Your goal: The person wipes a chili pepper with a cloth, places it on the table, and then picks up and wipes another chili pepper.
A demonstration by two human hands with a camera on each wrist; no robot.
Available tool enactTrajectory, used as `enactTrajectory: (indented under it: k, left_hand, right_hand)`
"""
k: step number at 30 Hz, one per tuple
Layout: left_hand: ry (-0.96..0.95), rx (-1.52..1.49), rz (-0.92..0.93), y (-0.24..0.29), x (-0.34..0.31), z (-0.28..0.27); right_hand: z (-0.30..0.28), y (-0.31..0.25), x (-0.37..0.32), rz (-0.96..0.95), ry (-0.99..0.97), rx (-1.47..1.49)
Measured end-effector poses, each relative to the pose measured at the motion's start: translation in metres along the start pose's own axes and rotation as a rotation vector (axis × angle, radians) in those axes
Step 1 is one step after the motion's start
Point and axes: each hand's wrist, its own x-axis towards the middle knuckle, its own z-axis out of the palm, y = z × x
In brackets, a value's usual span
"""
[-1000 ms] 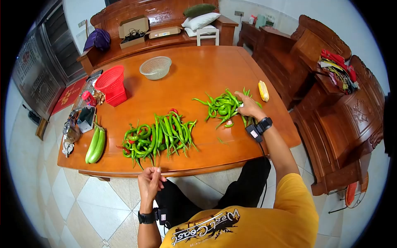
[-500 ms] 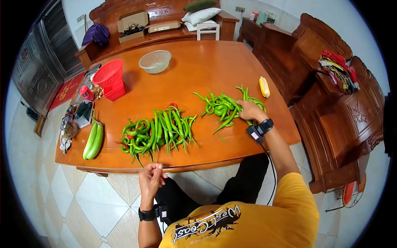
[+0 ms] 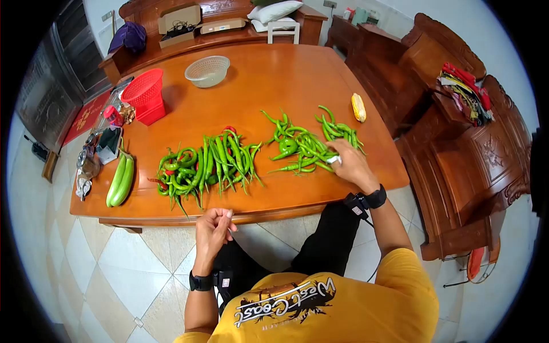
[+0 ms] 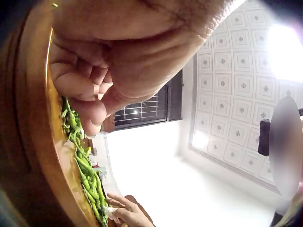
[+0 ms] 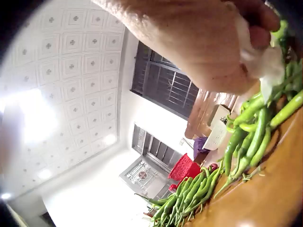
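Note:
My right hand (image 3: 350,164) is at the near right side of a loose pile of long green chili peppers (image 3: 290,147). A crumpled white tissue (image 5: 271,66) is held in its curled fingers, right against the peppers. More green peppers (image 3: 337,132) lie just beyond that hand. My left hand (image 3: 214,228) hangs at the table's front edge, fingers loosely bent and thumb near the index finger, with nothing visible in it. In front of it sits a larger heap of green peppers (image 3: 220,163) with a few red ones (image 3: 230,130) among them.
An ear of corn (image 3: 358,107) lies at the right edge of the wooden table (image 3: 274,86). Two pale green eggplants (image 3: 120,180) lie left of the heap. A red basket (image 3: 146,94) and a pale colander (image 3: 207,71) stand farther back. Jars and small items (image 3: 88,163) line the left edge.
My right hand has come nearer the table's front edge, and the right pile's peppers lie more spread out, with a gap between two groups. The left hand stays about where it was.

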Motion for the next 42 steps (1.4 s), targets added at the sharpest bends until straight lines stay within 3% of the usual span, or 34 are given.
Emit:
enactTrajectory:
  k: [2, 5, 11, 15, 20, 24, 29, 36, 39, 42]
  left_hand:
    - [-0.031, 0.005, 0.002, 0.003, 0.000, 0.004]
    - [-0.065, -0.003, -0.010, 0.003, 0.001, 0.010]
    - [-0.118, 0.002, -0.011, 0.008, 0.001, 0.024]
    - [-0.155, 0.002, 0.004, 0.015, -0.002, 0.032]
    - [-0.161, 0.049, -0.019, 0.013, -0.005, 0.032]
    - [-0.213, 0.032, -0.023, 0.011, -0.003, 0.040]
    - [-0.327, -0.047, -0.033, 0.010, 0.000, 0.060]
    - [-0.560, -0.221, -0.161, -0.006, 0.002, 0.084]
    - [-0.653, -0.265, -0.182, -0.016, 0.005, 0.089]
    - [-0.640, -0.306, -0.206, -0.023, 0.006, 0.091]
  right_hand:
    - [0.004, -0.001, -0.007, 0.037, 0.123, -0.038]
    - [0.012, 0.014, -0.012, 0.060, 0.089, -0.078]
    - [0.035, -0.001, -0.003, -0.161, 0.304, 0.093]
    - [0.047, -0.010, 0.005, -0.071, 0.155, 0.009]
    - [0.044, -0.004, 0.002, -0.151, 0.278, 0.054]
    - [0.025, -0.030, -0.012, -0.158, 0.299, 0.208]
    - [0.045, -0.067, -0.044, 0.107, -0.080, 0.853]
    - [0.080, -0.088, -0.069, 0.155, -0.190, 1.088]
    - [0.070, -0.092, -0.071, 0.325, -0.432, 1.065]
    - [0.083, -0.084, -0.076, 0.103, -0.160, 0.960]
